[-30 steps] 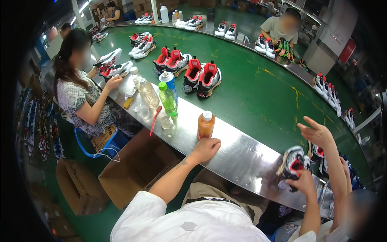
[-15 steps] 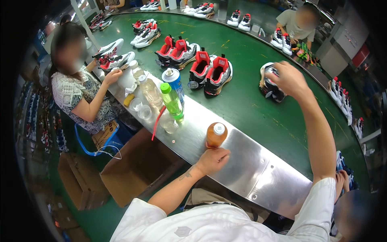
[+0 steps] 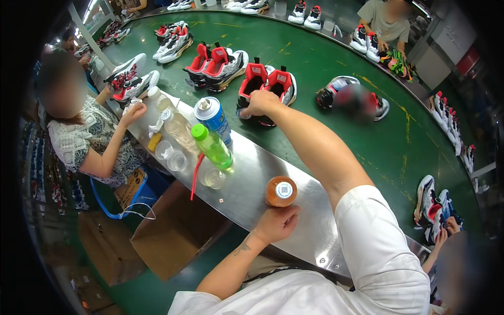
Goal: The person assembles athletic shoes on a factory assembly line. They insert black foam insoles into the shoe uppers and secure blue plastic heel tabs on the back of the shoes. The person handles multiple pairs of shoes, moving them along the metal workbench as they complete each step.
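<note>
1. Risk, bottles. The right forearm stretches over the steel bench (image 3: 247,184) just beside the green bottle (image 3: 212,147) and the blue spray can (image 3: 212,118). Both stand upright and close together; a sideways sweep of the elbow could likely topple them onto the clear cups (image 3: 173,156) next to them.
2. Risk, orange bottle. The orange bottle (image 3: 281,191) stands near the bench's front edge, and the left hand (image 3: 277,223) sits just behind it. A nudge from that hand could tip it over or push it along the smooth metal.
3. Risk, shoes. The red and white pair of shoes (image 3: 268,86) lies on the green belt (image 3: 336,136) at nearly full reach. A pull on one shoe alone could drag or twist its partner, or knock the neighbouring pair (image 3: 218,63) on the left.
4. Right hand (image 3: 260,102). The fingers are curled down over the near end of the pair, touching it; whether they fully grip the shoe cannot be told from this angle.
5. Left hand. Loosely half-closed, it rests on the bench edge with its fingertips at or just short of the orange bottle's base; it holds nothing.
6. Surroundings. A seated person in a patterned top (image 3: 89,142) works at the bench's left end, well clear of both hands.
</note>
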### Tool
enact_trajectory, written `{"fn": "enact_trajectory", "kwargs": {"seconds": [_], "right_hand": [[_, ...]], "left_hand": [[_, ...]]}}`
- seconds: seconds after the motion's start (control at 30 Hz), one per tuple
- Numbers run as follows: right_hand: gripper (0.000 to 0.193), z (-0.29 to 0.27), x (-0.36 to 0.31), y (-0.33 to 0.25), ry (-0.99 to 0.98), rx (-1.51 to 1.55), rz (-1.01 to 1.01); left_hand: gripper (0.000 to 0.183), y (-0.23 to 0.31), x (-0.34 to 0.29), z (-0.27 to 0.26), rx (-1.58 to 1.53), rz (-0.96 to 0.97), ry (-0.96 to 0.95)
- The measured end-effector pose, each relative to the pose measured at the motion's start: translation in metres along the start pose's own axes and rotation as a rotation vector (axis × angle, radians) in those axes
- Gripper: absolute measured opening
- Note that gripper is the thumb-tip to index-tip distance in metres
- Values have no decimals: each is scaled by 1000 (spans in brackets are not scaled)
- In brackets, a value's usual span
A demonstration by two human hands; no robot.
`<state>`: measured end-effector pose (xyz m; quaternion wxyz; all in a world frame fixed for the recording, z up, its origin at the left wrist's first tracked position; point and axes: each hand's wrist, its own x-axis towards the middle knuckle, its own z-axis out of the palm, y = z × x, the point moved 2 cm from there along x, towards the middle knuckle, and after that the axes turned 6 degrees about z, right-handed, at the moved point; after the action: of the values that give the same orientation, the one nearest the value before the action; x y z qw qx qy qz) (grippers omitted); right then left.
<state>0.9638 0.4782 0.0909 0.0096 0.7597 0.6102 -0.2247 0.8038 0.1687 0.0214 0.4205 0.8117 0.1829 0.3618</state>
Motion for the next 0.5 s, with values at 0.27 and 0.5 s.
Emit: {"fn": "enact_trajectory", "kwargs": {"seconds": [0.27, 0.5], "right_hand": [[81, -60, -143, 132, 176, 201, -224], [53, -36, -467, 235, 212, 224, 141]], "left_hand": [[37, 4, 3, 0, -59, -114, 47], [24, 3, 8, 0, 23, 68, 20]]}}
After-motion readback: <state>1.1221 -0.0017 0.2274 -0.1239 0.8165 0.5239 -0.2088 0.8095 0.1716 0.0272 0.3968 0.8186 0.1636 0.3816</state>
